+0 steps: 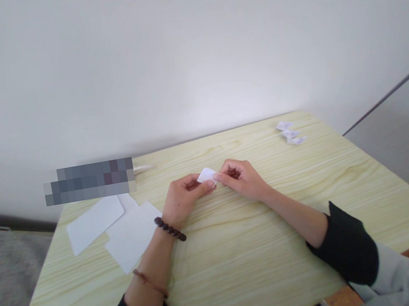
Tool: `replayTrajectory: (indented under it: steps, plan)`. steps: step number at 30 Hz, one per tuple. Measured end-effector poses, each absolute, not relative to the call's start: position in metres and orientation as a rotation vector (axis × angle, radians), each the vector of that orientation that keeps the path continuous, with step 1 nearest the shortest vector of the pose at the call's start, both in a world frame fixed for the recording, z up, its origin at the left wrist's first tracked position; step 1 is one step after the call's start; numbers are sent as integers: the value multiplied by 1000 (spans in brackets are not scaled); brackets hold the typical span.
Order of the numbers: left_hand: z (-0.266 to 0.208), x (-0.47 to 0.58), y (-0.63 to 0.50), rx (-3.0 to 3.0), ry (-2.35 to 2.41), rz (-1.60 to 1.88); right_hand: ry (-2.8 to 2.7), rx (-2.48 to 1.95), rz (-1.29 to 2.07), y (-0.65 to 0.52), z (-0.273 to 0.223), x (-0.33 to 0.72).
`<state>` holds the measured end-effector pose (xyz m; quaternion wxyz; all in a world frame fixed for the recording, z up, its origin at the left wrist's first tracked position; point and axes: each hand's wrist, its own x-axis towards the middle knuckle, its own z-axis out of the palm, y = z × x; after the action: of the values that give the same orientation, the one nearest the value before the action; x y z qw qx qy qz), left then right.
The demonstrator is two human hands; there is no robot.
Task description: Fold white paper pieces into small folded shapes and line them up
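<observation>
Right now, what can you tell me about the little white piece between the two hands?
The little white piece looks like plain paper, roughly four-sided, and tilted. The left hand pinches its lower left part, thumb on top; the right hand pinches its right corner. It is over the table. Any creases are too small to tell.

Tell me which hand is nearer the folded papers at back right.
Right. The right hand is left of the folded papers and closer to the camera; the left hand is farther left.
</observation>
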<state>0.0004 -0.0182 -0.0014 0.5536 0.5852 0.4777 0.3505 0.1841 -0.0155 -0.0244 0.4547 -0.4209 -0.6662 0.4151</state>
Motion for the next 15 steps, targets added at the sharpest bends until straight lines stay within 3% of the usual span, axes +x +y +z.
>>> replayTrajectory:
  steps: [15]
  plan:
    - [0,1,-19,1400,1148,815,-1687,-1024,1040,-16,-21,186]
